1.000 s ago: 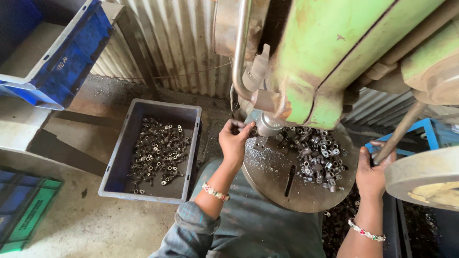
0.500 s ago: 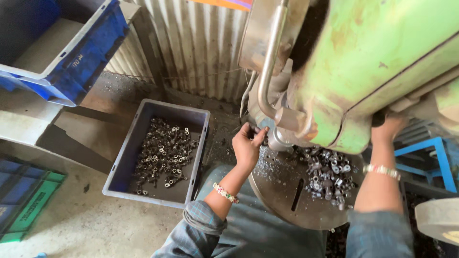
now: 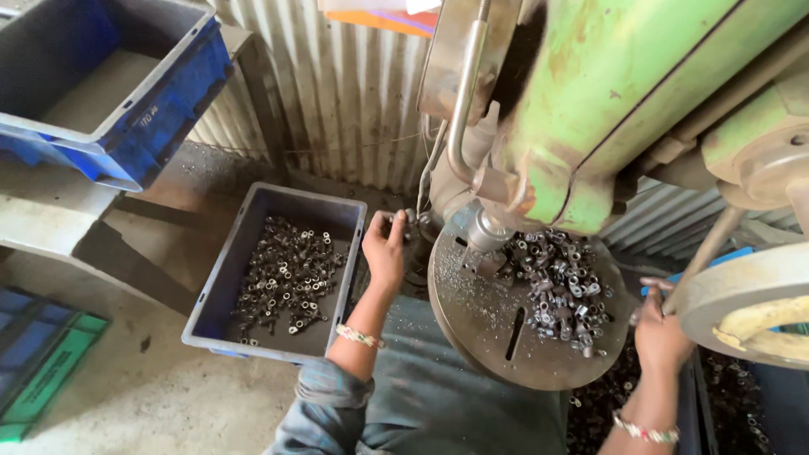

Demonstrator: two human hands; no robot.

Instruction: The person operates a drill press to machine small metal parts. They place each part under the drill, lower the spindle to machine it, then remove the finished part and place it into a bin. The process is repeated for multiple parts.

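My left hand (image 3: 386,246) is raised between the grey bin (image 3: 221,291) and the round steel table (image 3: 493,341) of a green drill press (image 3: 607,101). Its fingertips pinch a small metal part (image 3: 402,217). The spindle (image 3: 484,229) hangs over the table's left side, and a heap of small metal parts (image 3: 560,282) lies to its right. My right hand (image 3: 661,327) is low at the right, closed around the machine's feed lever (image 3: 706,248). The grey bin holds several similar parts (image 3: 286,274).
A blue crate (image 3: 109,84) sits on a shelf at the upper left, with a corrugated metal wall (image 3: 337,101) behind. Green and blue trays (image 3: 38,362) lie on the floor at left. A large wheel (image 3: 750,303) juts out at right, above dark bins of parts (image 3: 742,388).
My left hand has drawn back from the spindle toward the grey bin with a small part. My right hand has swung down with the lever, from high up beside the machine to the lower right.
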